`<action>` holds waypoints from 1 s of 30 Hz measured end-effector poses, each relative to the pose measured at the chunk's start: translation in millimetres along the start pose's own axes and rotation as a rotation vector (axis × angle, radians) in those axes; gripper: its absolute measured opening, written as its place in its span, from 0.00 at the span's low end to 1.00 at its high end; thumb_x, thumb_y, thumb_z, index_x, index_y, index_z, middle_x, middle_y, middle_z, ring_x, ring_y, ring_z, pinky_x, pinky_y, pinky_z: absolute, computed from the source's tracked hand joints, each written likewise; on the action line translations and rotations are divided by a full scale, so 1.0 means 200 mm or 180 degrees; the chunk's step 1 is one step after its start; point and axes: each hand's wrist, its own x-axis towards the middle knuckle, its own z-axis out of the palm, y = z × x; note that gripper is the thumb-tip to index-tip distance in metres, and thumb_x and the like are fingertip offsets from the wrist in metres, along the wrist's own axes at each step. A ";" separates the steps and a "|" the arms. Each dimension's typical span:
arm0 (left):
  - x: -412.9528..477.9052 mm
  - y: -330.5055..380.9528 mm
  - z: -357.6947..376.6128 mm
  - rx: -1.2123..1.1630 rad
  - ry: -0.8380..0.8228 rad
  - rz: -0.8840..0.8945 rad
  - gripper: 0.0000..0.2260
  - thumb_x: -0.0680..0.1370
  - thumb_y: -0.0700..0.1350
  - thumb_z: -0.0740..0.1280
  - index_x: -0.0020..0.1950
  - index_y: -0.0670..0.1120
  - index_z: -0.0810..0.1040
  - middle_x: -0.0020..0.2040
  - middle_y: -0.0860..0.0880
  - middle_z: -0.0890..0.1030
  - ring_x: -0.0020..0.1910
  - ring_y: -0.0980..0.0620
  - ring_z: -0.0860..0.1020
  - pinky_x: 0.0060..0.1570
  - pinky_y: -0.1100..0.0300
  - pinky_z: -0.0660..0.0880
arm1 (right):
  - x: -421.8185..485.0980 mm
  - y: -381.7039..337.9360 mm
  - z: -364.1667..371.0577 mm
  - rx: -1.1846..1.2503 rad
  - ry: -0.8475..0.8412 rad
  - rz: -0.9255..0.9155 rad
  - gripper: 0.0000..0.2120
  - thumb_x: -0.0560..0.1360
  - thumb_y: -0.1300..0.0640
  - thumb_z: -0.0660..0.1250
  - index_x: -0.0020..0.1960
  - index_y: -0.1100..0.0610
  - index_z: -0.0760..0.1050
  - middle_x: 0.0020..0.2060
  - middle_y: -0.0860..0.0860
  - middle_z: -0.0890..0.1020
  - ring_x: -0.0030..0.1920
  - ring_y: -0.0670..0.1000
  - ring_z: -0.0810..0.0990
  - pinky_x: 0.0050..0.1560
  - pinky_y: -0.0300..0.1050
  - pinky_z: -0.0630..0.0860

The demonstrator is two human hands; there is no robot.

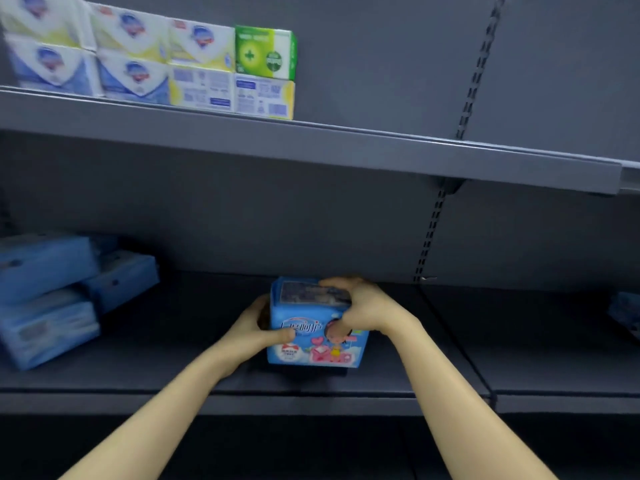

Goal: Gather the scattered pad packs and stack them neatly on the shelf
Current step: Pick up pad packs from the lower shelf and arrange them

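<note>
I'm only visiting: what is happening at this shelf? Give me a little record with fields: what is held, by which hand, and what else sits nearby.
held item: blue pad pack, upright, picture side facing the camera
left hand: grips the pack's left side
right hand: grips its top right corner, thumb on the front
place: middle of the lower shelf
nearby left: untidy pile of blue packs
far right: another blue pack, partly out of view
upper shelf: small boxes stacked two high, one green box
</note>
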 end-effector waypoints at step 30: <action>-2.02 -0.17 -1.58 0.0650 0.2367 -0.0717 0.32 0.64 0.38 0.78 0.62 0.52 0.66 0.53 0.53 0.77 0.52 0.58 0.76 0.46 0.60 0.77 | -0.18 -1.99 1.49 -0.1118 -0.0933 -0.2285 0.37 0.68 0.57 0.73 0.72 0.47 0.61 0.60 0.50 0.68 0.61 0.58 0.69 0.57 0.54 0.73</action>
